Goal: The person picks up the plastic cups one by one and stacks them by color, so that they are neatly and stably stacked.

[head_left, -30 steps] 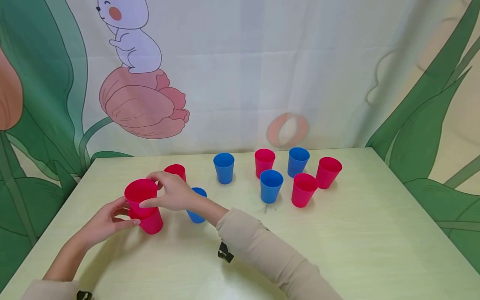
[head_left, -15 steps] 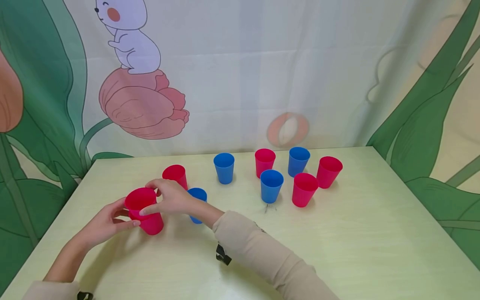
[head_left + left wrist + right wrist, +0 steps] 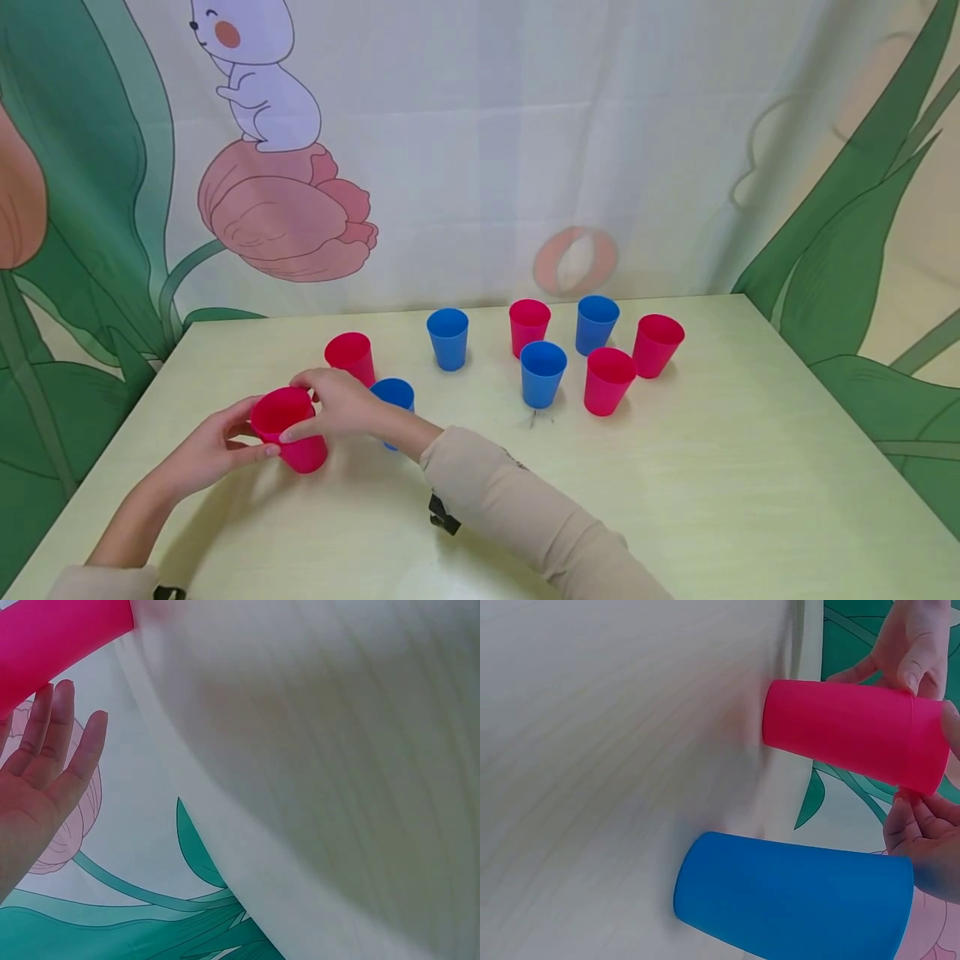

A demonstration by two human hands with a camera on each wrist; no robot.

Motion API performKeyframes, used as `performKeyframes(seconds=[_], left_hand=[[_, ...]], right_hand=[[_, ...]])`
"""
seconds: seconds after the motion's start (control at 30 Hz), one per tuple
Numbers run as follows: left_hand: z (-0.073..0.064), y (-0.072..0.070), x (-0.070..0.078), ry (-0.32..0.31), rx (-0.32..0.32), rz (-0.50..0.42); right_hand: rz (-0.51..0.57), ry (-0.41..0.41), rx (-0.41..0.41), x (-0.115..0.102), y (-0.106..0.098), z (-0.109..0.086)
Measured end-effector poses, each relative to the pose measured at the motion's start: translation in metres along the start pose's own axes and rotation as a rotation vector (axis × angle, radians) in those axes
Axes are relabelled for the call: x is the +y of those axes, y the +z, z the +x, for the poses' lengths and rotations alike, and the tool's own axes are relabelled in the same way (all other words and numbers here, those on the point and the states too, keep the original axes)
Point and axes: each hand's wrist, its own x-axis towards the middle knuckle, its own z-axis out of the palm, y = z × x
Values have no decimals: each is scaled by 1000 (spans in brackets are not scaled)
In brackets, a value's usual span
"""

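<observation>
Two red plastic cups stand nested on the table at the left of the head view. The inner cup (image 3: 282, 408) sits deep in the outer cup (image 3: 306, 457), with only a narrow band of it above the outer rim in the right wrist view. My left hand (image 3: 197, 450) holds the outer cup near its rim, thumb in front and fingers behind. With thumb and fingers at the rim, my right hand (image 3: 341, 406) pinches the inner cup from the right. Behind the right wrist, a blue cup (image 3: 394, 392) is partly hidden by the forearm.
Another red cup (image 3: 351, 357) stands just behind the right hand. Farther back are a blue cup (image 3: 450, 340) and, to the right, a loose group of red and blue cups with a near red cup (image 3: 608, 382). A printed curtain (image 3: 450, 167) hangs behind the table.
The inner red cup has slid down into the outer one, and the right hand has lowered with it. The left hand has kept its place on the outer cup.
</observation>
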Motion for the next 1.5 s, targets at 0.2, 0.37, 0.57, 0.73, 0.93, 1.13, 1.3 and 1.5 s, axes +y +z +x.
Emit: performKeyframes(seconds=[0.2,0.37,0.57,0.73,0.93,1.13,1.3,1.5], left_hand=[[1,1,0,1,-6,3],[3,2,0,-3,-18,-16],[3,0,2,-3,-20,-10],[3,1,2,-11,-19,-13],[3,0,3,-13,-22,-2],[2,0,3,-32,-10,12],[3,-1,3,-43,-19,7],[2,0,0,-40,-16,-17]], right_hand=[[-24,8,-5,-1,0,-2],[-36,24,0,-1,0,-3],[-57,43,7,-1,2,-3],[-69,53,9,-2,1,-6],[-64,15,39,-3,-7,-14],[-18,-41,62,2,-17,-25],[4,-83,85,7,-23,-33],[28,-131,104,10,-30,-44]])
